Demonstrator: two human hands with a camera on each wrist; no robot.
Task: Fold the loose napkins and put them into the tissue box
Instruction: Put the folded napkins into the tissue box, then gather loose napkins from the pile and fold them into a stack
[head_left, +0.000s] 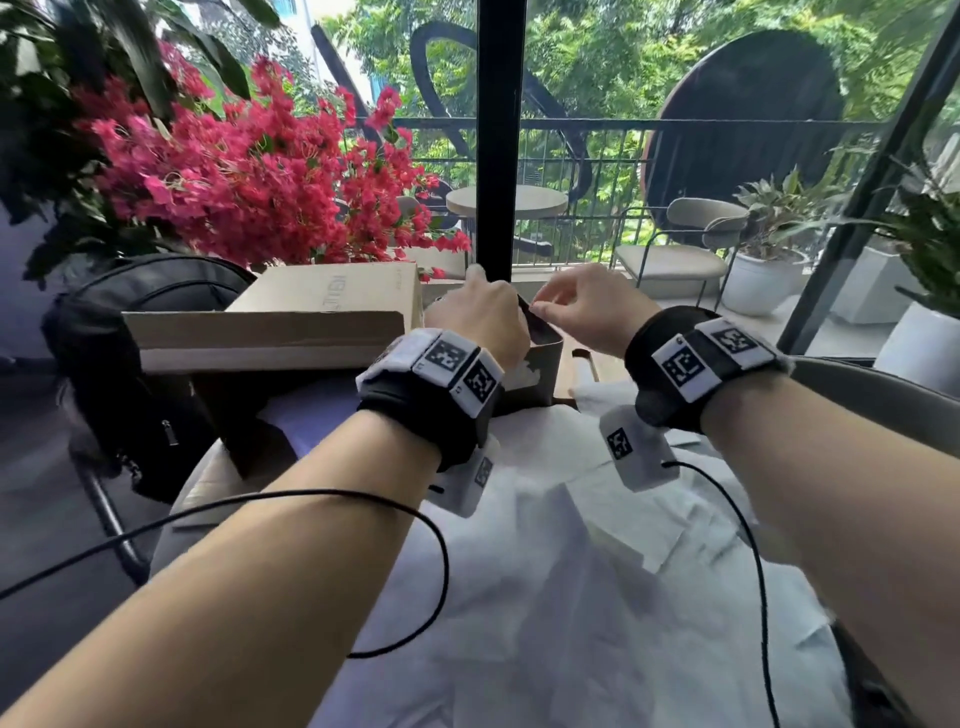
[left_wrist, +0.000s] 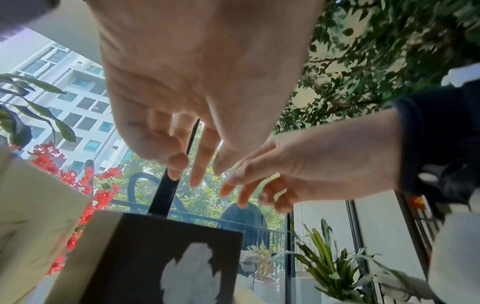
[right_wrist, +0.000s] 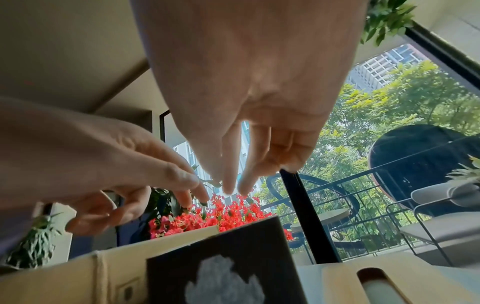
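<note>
both hands hover over the tissue box (head_left: 535, 364), left hand (head_left: 480, 317) at 9 o'clock, right hand (head_left: 592, 306) at 3; fingers loosely apart, holding nothing.

Both forearms reach forward; left hand (head_left: 480, 317) and right hand (head_left: 584, 306) hang close together, fingers loosely extended (holding nothing).

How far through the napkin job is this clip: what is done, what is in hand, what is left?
Done: cannot tell; the inside of the dark tissue box is hidden. In hand: the left hand and right hand are both over the box's open top, fingers relaxed, with no napkin visibly held. Left: a spread of loose white napkins covers the near table, mostly unfolded.
</note>
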